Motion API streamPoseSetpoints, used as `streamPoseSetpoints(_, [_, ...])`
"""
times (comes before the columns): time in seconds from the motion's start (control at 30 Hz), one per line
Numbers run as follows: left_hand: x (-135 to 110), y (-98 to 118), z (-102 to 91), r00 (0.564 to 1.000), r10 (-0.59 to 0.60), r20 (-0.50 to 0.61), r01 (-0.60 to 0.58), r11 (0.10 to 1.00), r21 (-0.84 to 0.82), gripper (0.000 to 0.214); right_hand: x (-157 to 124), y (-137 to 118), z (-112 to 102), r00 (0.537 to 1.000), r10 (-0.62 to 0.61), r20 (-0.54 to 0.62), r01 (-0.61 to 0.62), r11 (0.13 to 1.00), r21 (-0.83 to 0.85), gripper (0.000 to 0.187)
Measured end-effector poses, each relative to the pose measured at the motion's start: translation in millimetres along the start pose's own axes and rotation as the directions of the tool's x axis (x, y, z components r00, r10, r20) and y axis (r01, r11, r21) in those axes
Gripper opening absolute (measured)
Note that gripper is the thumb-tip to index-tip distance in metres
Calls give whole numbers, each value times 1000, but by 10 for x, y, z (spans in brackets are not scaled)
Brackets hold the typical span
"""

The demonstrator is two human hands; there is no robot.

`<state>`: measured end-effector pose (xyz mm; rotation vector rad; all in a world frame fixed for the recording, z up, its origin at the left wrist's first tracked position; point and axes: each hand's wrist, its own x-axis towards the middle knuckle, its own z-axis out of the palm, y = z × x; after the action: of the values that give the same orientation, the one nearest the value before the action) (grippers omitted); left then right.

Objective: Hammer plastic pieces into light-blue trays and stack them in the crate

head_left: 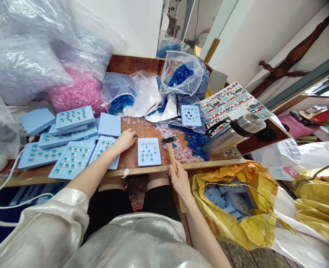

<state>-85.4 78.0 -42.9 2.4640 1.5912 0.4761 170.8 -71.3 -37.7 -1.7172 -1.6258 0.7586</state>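
My right hand (180,181) is wrapped round the wooden handle of a small hammer (171,152) at the table's front edge. The hammer's dark head is over clear round plastic pieces (185,153). To its left, a light-blue plastic panel (149,152) with small teal pieces set in it lies flat on the table. Beside that panel's upper left corner rests my left hand (126,140), its fingers bent together; anything between the fingertips is too small to make out. My left forearm passes over another blue panel (101,149).
Stacked blue panels (72,158) fill the table's left. Bags of pink pieces (75,91) and blue pieces (182,76) stand behind. Loose dark-blue pieces (196,143) and a steel flask (234,134) are at right. A yellow sack (259,230) holds more blue panels.
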Motion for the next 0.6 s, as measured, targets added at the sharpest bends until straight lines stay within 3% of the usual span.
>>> streamPoseSetpoints(0.17, [-92,66,-64,999,48,-26,-49,998,-37,16,5,28,14,1000,-7,-11,7,1000,9,37])
streamPoseSetpoints(0.3, [-221,365,-196,995,15,-100,-35,979,-199,15,17,35,18,1000,-2,-2,2,1000,17,38])
streamPoseSetpoints(0.43, [-283,686,-219,993,110,-45,-118,960,-256,18,20,33,18,1000,9,3,-9,1000,18,39])
streamPoseSetpoints(0.6, [-275,738,-122,994,109,21,-100,960,-263,16,-31,-43,-24,1000,2,23,-2,1000,-10,39])
